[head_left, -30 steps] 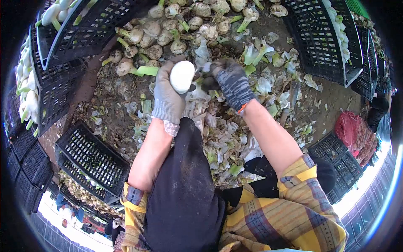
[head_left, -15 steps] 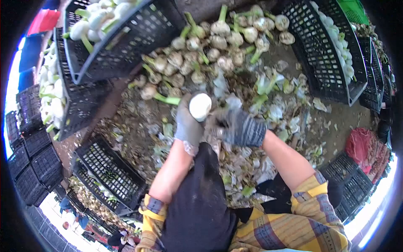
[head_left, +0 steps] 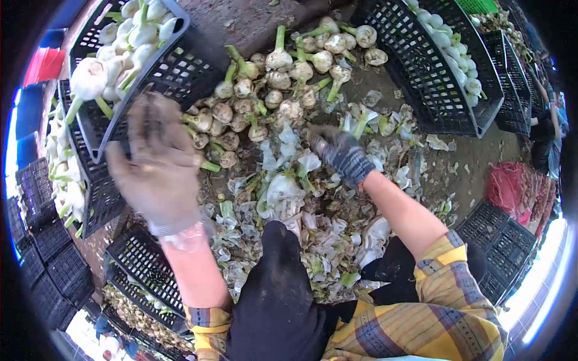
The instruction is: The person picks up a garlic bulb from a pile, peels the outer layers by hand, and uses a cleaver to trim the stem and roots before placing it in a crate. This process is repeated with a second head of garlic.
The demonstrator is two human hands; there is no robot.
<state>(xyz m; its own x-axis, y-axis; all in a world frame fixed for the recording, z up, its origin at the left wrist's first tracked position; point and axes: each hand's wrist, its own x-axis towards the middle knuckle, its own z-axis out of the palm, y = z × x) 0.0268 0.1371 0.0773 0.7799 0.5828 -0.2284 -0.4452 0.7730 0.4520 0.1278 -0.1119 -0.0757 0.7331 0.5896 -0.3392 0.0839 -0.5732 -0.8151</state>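
Note:
My left hand (head_left: 159, 162), in a pale, dirty glove, is raised beside the upper-left black crate (head_left: 180, 66). Its fingers are apart and blurred, with nothing seen in them. A white garlic bulb (head_left: 89, 78) with a green stem lies on top of the bulbs at that crate's near corner. My right hand (head_left: 342, 155), in a dark striped glove, is low over the peelings, just below the heap of soil-stained garlic (head_left: 280, 78). Its fingers are curled; whatever they hold is hidden.
Loose peelings (head_left: 289, 192) cover the ground before my knee (head_left: 280, 265). A crate of white bulbs (head_left: 433, 72) stands at upper right, another black crate (head_left: 147, 274) at lower left. A red sack (head_left: 509, 189) lies to the right. Other people are in the background.
My left hand has gone from the middle to the upper-left crate and let go of the white garlic bulb. My right hand has moved slightly up towards the heap. The view has shifted.

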